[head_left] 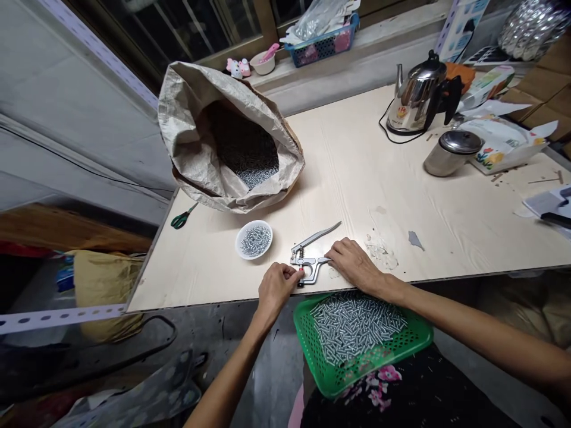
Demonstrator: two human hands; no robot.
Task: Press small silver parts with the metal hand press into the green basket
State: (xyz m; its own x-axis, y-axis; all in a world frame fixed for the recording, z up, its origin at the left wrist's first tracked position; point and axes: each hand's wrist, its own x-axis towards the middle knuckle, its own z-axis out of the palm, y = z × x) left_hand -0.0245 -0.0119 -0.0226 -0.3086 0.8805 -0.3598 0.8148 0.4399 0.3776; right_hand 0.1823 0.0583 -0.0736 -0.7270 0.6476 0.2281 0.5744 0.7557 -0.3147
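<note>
Silver press pliers (312,248) lie near the front edge of the pale table (401,196), upper handle raised. My left hand (277,286) is pinched at the pliers' jaw, fingers closed on something too small to make out. My right hand (352,261) rests on the lower handle, fingers curled over it. A small white bowl (254,239) of little metal parts sits just left of the pliers. On my lap lies a green basket (361,342) filled with several silver metal pieces.
A large open sack (223,142) of metal parts stands at the back left. Green scissors (182,217) lie by the left edge. A steel kettle (417,95), a steel jar (451,151) and packets occupy the right side. Paper scraps (414,239) lie near my right hand.
</note>
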